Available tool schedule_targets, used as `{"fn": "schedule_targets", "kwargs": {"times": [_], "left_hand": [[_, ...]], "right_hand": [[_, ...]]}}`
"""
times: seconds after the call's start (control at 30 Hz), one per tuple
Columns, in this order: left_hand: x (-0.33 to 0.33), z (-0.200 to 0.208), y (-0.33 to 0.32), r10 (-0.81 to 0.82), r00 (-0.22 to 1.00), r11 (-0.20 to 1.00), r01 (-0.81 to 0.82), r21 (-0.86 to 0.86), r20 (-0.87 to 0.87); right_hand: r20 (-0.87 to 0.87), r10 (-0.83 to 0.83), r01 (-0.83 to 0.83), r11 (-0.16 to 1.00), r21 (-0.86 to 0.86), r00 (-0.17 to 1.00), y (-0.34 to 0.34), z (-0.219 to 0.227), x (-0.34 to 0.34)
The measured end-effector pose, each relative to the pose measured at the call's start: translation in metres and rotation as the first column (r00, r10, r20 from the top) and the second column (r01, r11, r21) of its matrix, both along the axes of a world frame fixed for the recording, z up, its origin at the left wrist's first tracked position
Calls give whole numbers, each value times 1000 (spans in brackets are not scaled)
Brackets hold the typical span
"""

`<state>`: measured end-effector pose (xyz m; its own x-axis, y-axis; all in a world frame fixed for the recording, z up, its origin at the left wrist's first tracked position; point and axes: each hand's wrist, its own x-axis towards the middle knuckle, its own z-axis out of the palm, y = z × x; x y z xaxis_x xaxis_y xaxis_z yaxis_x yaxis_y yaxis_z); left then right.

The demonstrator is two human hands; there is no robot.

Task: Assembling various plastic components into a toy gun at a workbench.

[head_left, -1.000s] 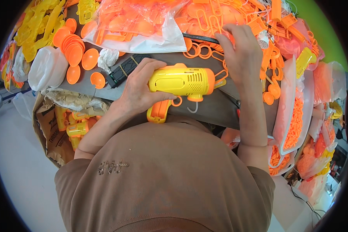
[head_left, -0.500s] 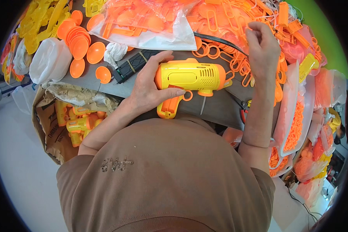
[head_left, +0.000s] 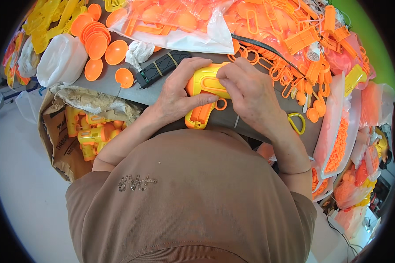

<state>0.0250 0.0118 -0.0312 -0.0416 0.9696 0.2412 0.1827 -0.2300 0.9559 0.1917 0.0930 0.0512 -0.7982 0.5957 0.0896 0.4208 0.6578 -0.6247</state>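
My left hand is wrapped around the rear of a yellow-and-orange pistol-shaped plastic toy, its thumb lying across the side above the orange grip. An orange ring sits just below that thumb. Over the toy's front end, my right hand has its fingers curled and pinched against the side. A raised oval outline shows there between the two hands. What the right fingertips grip, if it is a separate piece, is hidden, and so is the toy's nose.
Orange cups and a dark battery-box-like part lie at the back left. Bagged orange parts cover the far side. A paper sack of similar toys stands left; a white tray of small orange pieces stands right, near a yellow loop handle.
My right hand has come down and left from above the orange parts onto the toy's front end. An oval outline now shows on the toy's side. My left hand keeps its hold.
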Motion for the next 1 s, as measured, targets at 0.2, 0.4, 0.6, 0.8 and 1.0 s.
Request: {"fn": "schedule_targets", "kwargs": {"times": [0.2, 0.4, 0.6, 0.8, 1.0], "left_hand": [[0, 6, 1, -23, 999, 1000, 24, 11, -44], [4, 7, 1, 5, 999, 1000, -5, 13, -42], [1, 7, 1, -60, 998, 998, 61, 29, -26], [6, 7, 2, -63, 996, 997, 66, 50, -64], [5, 6, 0, -69, 998, 998, 69, 6, -5]], "right_hand": [[53, -68, 58, 984, 169, 996, -12, -4, -3], [-31, -101, 106, 954, 279, 994, -17, -11, -5], [-10, 10, -8, 974, 226, 1000, -10, -9, 3], [51, 30, -42, 961, 275, 998, -9, -7, 4], [95, -46, 20, 966, 256, 994, -16, -4, 3]]}}
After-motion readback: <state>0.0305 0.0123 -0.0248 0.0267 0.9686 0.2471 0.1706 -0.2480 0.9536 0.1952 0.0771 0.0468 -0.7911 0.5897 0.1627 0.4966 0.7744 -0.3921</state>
